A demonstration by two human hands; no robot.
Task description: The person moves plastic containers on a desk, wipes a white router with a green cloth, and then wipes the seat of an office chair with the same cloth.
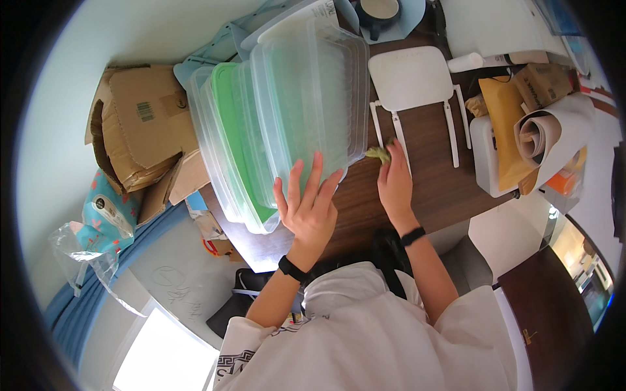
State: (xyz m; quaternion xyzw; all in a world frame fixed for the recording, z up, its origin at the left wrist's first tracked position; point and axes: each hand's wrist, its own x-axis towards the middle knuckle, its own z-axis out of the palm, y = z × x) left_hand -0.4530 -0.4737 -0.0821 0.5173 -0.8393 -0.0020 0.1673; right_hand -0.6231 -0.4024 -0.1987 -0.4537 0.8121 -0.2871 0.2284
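Observation:
My left hand [310, 207] rests with fingers spread against the near side of a stack of translucent plastic containers [313, 97]. The containers are tilted on their side and nested, and a bright green plastic piece [232, 141] sits among them. Just right of the stack, my right hand [396, 183] pinches a small crumpled yellow-green cloth [379, 154] between thumb and fingers. The cloth is close to the lower right corner of the containers; whether it touches them I cannot tell. Both hands are above a dark wood-grain table [359, 215].
A white router-like device [411, 78] with several antenna-like arms lies beyond my right hand. Opened cardboard boxes [146, 117] stand at left, above a teal floral packet [110, 215]. At right are a padded envelope [506, 141] and a rolled mat [538, 134]. A dark mug [376, 24] stands at the back.

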